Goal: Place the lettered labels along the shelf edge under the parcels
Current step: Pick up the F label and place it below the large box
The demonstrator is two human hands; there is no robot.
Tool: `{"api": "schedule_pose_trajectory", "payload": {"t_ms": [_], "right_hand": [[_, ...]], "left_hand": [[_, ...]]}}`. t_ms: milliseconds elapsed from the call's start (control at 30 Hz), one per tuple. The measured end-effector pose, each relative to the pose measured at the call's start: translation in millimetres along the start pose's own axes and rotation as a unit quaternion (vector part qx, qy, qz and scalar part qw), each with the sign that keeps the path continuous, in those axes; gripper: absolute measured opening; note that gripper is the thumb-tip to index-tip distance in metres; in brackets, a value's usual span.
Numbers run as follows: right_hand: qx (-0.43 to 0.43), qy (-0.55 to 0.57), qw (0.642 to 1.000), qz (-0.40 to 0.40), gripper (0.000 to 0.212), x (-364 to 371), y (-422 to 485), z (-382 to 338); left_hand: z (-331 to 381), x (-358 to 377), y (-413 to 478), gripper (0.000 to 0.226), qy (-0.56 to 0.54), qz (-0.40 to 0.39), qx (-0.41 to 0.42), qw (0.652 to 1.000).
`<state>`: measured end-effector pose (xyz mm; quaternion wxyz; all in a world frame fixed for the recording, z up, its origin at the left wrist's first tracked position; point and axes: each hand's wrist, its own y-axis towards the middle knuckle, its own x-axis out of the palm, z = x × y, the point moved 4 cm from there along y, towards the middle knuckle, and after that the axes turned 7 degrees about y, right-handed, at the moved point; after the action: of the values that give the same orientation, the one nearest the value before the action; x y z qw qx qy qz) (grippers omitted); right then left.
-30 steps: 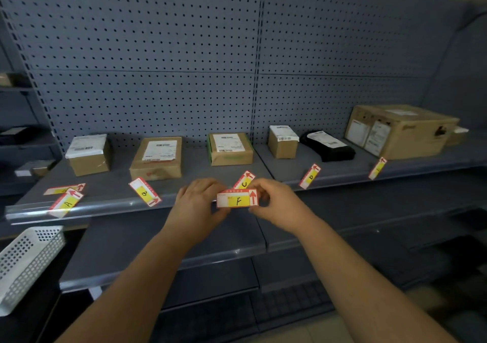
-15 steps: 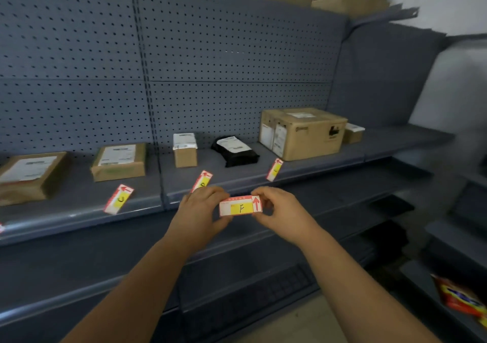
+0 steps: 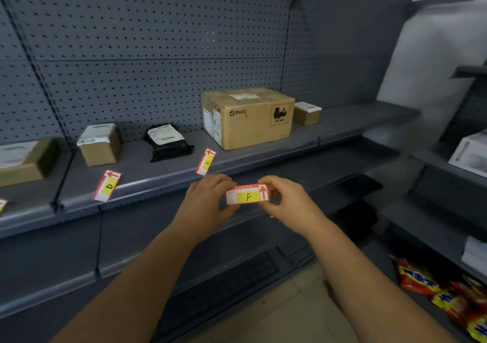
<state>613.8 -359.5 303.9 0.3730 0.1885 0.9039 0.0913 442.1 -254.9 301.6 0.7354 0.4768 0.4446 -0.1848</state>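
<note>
Hands [image 3: 208, 200] hold F label [image 3: 247, 194] level, arrow up.

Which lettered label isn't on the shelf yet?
The F label, pinched between left hand and right hand; D label and E label already sit at the shelf edge.

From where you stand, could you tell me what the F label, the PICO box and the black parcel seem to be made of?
The F label looks like thin matte printed card or paper, flat with crisp edges. The PICO box is probably brown cardboard: dull tan faces, sharp folded corners. The black parcel seems a soft plastic mailer, shiny and wrinkled.
</note>
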Motion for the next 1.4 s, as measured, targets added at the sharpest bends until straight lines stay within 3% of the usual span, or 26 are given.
{"api": "schedule_pose_trajectory", "payload": {"t_ms": [300, 600, 800, 933, 1400], "right_hand": [[-0.003, -0.020, 0.999, -0.028, 0.041, -36, 70, 104], [-0.011, -0.023, 0.999, -0.037, 0.038, -90, 146, 160], [-0.031, -0.016, 0.996, -0.078, 0.039, -101, 192, 179], [-0.040, 0.044, 0.992, -0.110, 0.045, -103, 220, 195], [-0.059, 0.129, 0.969, -0.200, 0.032, -100, 275, 235]], "left_hand": [[8, 96, 85, 0.047, -0.021, -0.015, -0.029, 0.999], [16, 142, 178, 0.045, -0.021, -0.001, -0.026, 0.999], [9, 159, 207, 0.043, -0.006, 0.026, -0.069, 0.997], [9, 164, 223, 0.039, 0.015, 0.059, -0.104, 0.993], [23, 196, 239, 0.037, 0.085, 0.090, -0.201, 0.972]]}}
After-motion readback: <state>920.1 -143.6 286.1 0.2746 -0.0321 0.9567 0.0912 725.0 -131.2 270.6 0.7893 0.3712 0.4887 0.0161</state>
